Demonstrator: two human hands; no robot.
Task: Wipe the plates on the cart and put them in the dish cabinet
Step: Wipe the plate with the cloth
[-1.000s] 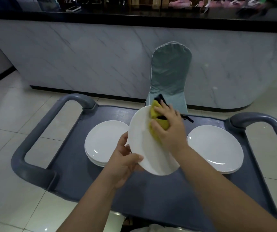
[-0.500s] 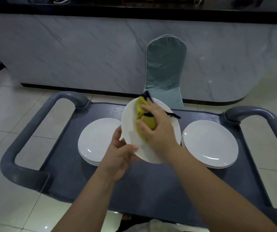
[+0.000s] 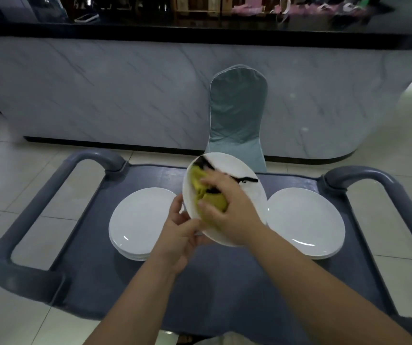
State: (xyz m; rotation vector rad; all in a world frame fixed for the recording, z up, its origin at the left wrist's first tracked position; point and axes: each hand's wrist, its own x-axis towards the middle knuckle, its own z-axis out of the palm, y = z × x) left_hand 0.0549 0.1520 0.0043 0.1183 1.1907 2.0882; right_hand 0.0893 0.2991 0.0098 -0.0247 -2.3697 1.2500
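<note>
A white plate [image 3: 246, 174] is held tilted above the middle of the grey cart [image 3: 224, 290]. My left hand [image 3: 180, 235] grips its lower left rim, thumb on the front face. My right hand [image 3: 227, 207] presses a bunched yellow cloth [image 3: 200, 180] with black edging against the plate's face. On the cart's left lies a stack of white plates [image 3: 137, 225]. Another stack of white plates [image 3: 307, 220] lies on the right.
The cart has curved grey handles at the left [image 3: 25, 215] and right [image 3: 379, 180]. A chair in a teal cover [image 3: 238, 115] stands just behind the cart, against a marble-fronted counter [image 3: 125, 90] with a dark top. Pale floor tiles surround the cart.
The plate has turned to face me more fully. My right hand has swept the cloth across its face toward the lower middle. The view has shifted slightly.
</note>
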